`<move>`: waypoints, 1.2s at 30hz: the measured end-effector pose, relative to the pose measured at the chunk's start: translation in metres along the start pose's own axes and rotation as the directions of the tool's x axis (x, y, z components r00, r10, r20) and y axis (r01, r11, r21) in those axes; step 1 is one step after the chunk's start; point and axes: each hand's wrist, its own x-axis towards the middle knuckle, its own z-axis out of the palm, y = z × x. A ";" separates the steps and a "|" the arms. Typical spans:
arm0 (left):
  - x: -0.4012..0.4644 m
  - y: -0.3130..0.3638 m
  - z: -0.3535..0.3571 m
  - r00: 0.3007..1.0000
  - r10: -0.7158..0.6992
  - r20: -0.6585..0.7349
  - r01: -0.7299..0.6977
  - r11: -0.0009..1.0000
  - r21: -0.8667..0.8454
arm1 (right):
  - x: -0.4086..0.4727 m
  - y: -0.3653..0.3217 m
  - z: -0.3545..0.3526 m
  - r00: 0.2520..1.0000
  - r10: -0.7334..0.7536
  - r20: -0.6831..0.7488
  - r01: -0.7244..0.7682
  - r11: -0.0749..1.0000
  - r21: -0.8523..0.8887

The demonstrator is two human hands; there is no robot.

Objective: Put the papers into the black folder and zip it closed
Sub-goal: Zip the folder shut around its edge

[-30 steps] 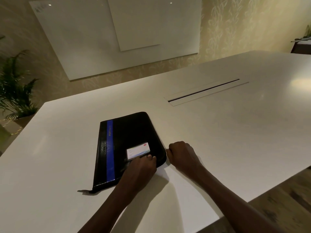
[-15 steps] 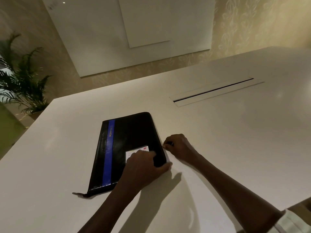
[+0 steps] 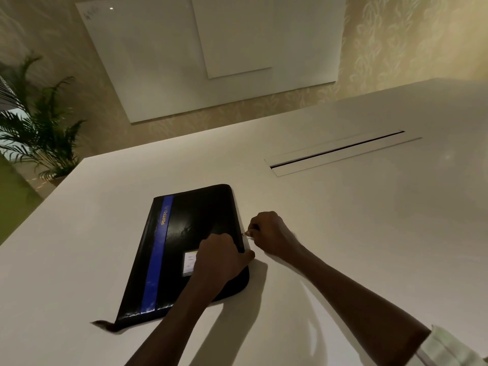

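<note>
**Zipping underway, folder shut, papers out of sight**

Black folder point(image 3: 184, 249) lies flat and closed on the white surface point(image 3: 343, 233), near the front left, blue stripe point(image 3: 157, 249) running along its length near the spine side. No loose papers visible anywhere on the surface; judged already inside, though the contents can't be seen.

Left hand point(image 3: 219, 260) presses down on the folder's near-right area, curled with knuckles up, partly covering the white label point(image 3: 188, 261); it pins the cover, not gripping anything that I can make out. Right hand point(image 3: 269, 233) sits just beside the folder's right edge, fingers pinched closed on a small metal bit that looks like the zipper pull point(image 3: 247, 233). Pull is tiny, so the ID is a judgement.

Progress: pull sits roughly midway along the right edge. Near-right corner looks sealed. Left to do, likely: run the zip up the rest of the right edge, round the far-right corner and along the far edge. Can't tell whether those far edges are open or zipped: too dark. A dark tail point(image 3: 103, 324) sticks out at the near-left corner.
</note>
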 end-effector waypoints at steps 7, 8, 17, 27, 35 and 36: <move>0.003 0.002 0.002 1.000 -0.011 0.019 0.011 1.000 -0.001 | 0.034 0.004 0.010 0.996 0.053 -0.077 -0.051 0.999 0.018; 0.003 0.002 0.003 1.000 -0.006 0.027 0.006 1.000 -0.004 | 0.038 0.005 0.012 0.995 0.056 -0.084 -0.055 0.998 0.021; 0.023 -0.002 0.003 0.996 -0.053 -0.069 0.058 0.995 0.077 | 0.058 0.019 0.022 0.995 0.093 -0.047 -0.091 0.994 0.056; 0.098 -0.015 0.008 0.977 -0.146 0.153 0.142 0.989 0.041 | 0.059 0.026 0.024 0.992 0.119 -0.040 -0.112 0.984 0.141; 0.103 -0.024 0.014 0.976 -0.127 0.175 0.132 0.991 -0.015 | 0.082 0.024 0.027 0.986 0.119 -0.115 -0.112 0.992 0.062; 0.103 -0.024 0.015 0.976 -0.127 0.178 0.131 0.991 -0.009 | 0.087 0.023 0.027 0.984 0.129 -0.119 -0.124 0.991 0.053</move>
